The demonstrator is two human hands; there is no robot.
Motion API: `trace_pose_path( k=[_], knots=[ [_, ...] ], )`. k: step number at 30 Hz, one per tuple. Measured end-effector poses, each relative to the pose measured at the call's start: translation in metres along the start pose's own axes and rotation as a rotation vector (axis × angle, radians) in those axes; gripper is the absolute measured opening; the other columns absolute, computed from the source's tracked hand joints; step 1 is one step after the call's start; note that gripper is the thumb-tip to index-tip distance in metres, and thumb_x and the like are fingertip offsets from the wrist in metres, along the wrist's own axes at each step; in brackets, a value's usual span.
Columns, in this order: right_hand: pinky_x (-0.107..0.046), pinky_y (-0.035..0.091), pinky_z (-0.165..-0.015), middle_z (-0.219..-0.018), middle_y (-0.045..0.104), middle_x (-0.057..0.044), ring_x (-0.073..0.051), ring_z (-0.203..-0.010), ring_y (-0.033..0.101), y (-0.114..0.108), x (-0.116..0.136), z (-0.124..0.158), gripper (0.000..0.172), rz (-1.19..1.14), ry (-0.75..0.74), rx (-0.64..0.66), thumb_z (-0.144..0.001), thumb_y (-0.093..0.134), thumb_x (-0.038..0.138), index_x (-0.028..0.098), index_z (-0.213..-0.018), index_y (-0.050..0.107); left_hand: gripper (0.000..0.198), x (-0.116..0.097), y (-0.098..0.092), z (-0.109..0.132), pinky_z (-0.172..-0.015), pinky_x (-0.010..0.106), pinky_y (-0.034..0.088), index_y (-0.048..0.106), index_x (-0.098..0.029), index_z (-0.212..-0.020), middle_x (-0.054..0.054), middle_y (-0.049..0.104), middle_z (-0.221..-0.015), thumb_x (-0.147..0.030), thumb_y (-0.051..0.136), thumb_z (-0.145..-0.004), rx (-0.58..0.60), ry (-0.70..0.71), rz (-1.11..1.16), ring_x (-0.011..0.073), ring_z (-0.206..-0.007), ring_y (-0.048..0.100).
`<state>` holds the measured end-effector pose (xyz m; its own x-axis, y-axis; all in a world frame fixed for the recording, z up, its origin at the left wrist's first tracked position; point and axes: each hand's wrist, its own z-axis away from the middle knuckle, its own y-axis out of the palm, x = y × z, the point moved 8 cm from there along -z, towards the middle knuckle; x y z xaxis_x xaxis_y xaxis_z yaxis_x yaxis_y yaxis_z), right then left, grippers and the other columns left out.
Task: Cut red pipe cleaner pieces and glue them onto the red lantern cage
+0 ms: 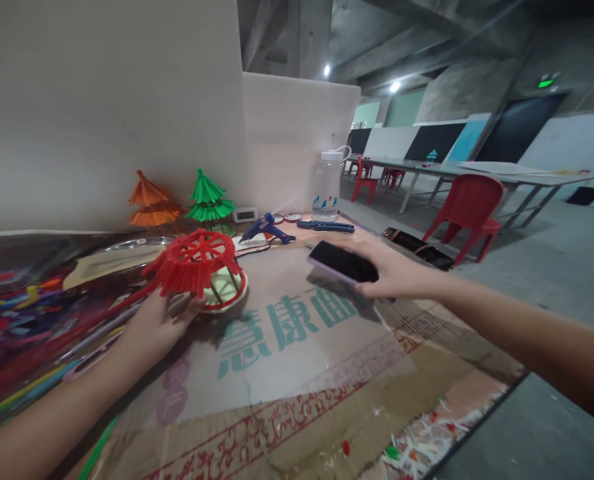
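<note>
My left hand (153,325) grips the edge of a red ribbed paper dome (193,261), which leans over a round cream base with a red rim (227,291). My right hand (395,275) holds a dark smartphone (343,262) flat above the cardboard sheet (287,360), fingers wrapped under it. Both forearms reach in from the bottom corners.
An orange paper tree (149,201) and a green one (207,197) stand by the white wall. A blue glue gun (265,228), a clear bottle (327,184) and scissors (327,227) lie behind. Coloured straws (21,313) pile at left. Red chairs (469,210) stand right.
</note>
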<state>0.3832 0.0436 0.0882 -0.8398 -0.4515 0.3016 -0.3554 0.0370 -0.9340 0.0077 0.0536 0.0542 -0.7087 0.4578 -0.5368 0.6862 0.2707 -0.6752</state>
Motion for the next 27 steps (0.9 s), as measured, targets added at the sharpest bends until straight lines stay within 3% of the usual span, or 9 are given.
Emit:
trace_pose_path(
  k=[3, 6, 11, 18, 22, 25, 27],
  knots=[
    [-0.045, 0.051, -0.096, -0.140, 0.055, -0.013, -0.034, -0.120, 0.059, 0.033, 0.042, 0.002, 0.086, 0.091, -0.035, 0.085, -0.072, 0.070, 0.035, 0.032, -0.153, 0.042, 0.041, -0.001, -0.002, 0.001, -0.091, 0.043, 0.054, 0.058, -0.021, -0.092, 0.008, 0.073, -0.090, -0.061, 0.052, -0.085, 0.004, -0.017, -0.013, 0.0299, -0.088, 0.068],
    [-0.045, 0.052, -0.091, -0.136, 0.056, -0.015, -0.035, -0.114, 0.061, 0.046, 0.054, -0.005, 0.085, 0.157, 0.008, 0.161, -0.076, 0.069, 0.043, 0.030, -0.155, 0.039, 0.041, -0.003, -0.002, 0.001, -0.090, 0.041, 0.055, 0.058, -0.022, -0.091, 0.006, 0.072, -0.085, -0.062, 0.053, -0.084, -0.001, 0.000, -0.013, 0.0280, -0.083, 0.067],
    [-0.050, 0.047, -0.096, -0.131, 0.061, -0.021, -0.040, -0.118, 0.059, 0.043, 0.056, -0.021, 0.095, 0.234, 0.049, 0.189, -0.080, 0.063, 0.063, 0.019, -0.158, 0.031, 0.046, -0.003, -0.001, 0.000, -0.092, 0.045, 0.054, 0.056, -0.022, -0.087, 0.004, 0.070, -0.076, -0.068, 0.052, -0.082, -0.009, 0.020, -0.043, 0.0276, -0.075, 0.065],
    [-0.045, 0.050, -0.090, -0.130, 0.061, -0.020, -0.037, -0.114, 0.061, 0.053, 0.061, -0.029, 0.084, 0.176, 0.083, 0.147, -0.078, 0.067, 0.051, 0.019, -0.151, 0.040, 0.042, -0.005, 0.000, 0.000, -0.087, 0.041, 0.055, 0.056, -0.022, -0.089, 0.005, 0.069, -0.078, -0.063, 0.050, -0.085, 0.010, 0.012, -0.019, 0.0265, -0.077, 0.065],
    [-0.048, 0.050, -0.091, -0.134, 0.059, -0.022, -0.039, -0.115, 0.062, 0.051, 0.063, -0.025, 0.091, 0.190, 0.102, 0.170, -0.079, 0.065, 0.064, 0.018, -0.153, 0.038, 0.045, 0.001, 0.001, 0.000, -0.088, 0.042, 0.055, 0.056, -0.022, -0.086, 0.002, 0.066, -0.069, -0.067, 0.048, -0.086, 0.017, 0.012, -0.052, 0.0249, -0.068, 0.063],
    [-0.048, 0.049, -0.095, -0.147, 0.052, -0.020, -0.039, -0.121, 0.059, 0.043, 0.058, -0.023, 0.098, 0.121, 0.084, 0.166, -0.076, 0.066, 0.072, 0.020, -0.153, 0.037, 0.044, 0.010, 0.003, 0.001, -0.093, 0.042, 0.054, 0.058, -0.021, -0.091, 0.003, 0.069, -0.078, -0.064, 0.050, -0.087, 0.025, 0.021, -0.063, 0.0272, -0.081, 0.067],
    [-0.045, 0.050, -0.093, -0.147, 0.053, -0.017, -0.035, -0.119, 0.062, 0.033, 0.051, -0.022, 0.086, 0.047, 0.060, 0.118, -0.080, 0.065, 0.068, 0.023, -0.150, 0.041, 0.042, 0.013, 0.005, 0.002, -0.097, 0.043, 0.052, 0.058, -0.021, -0.094, 0.002, 0.069, -0.079, -0.062, 0.052, -0.088, 0.039, 0.019, -0.058, 0.0289, -0.093, 0.067]
  ],
)
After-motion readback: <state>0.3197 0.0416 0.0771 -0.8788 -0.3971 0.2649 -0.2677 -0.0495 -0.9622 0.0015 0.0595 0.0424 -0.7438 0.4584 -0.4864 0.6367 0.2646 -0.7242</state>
